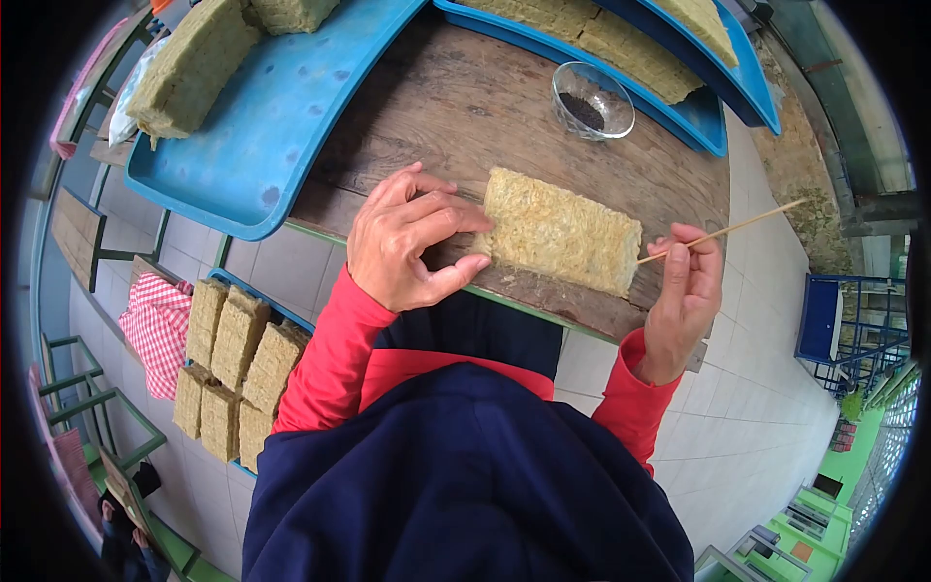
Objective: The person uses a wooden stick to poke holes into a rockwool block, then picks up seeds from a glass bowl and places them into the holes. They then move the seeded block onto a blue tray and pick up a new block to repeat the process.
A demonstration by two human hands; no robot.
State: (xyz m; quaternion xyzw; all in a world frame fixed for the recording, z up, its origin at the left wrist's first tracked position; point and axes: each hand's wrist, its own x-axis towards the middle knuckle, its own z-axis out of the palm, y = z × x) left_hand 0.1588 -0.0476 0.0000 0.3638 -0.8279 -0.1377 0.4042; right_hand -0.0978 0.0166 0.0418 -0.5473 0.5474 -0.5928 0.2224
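Observation:
A yellowish fibrous slab that looks like rockwool (pixel 562 231) lies flat on the wooden table near its front edge. My left hand (pixel 407 236) is at the slab's left end, fingers apart, with the index fingertip and thumb tip against that edge. Between the fingers and thumb of my right hand (pixel 682 301) is a thin wooden skewer (pixel 747 227). One end of the skewer meets the slab's right edge; the other points up and right. Beyond the slab stands a clear glass bowl (pixel 593 101) with small dark grains, perhaps seeds, in its bottom.
A blue tray (pixel 281 116) with thick rockwool pieces (pixel 194 73) sits at upper left. More blue trays (pixel 713 131) holding slabs are at upper right. On the lower left, several blocks (pixel 240 335) stand in another tray beside a red checked cloth (pixel 157 330). Part of another person (pixel 131 543) shows at bottom left.

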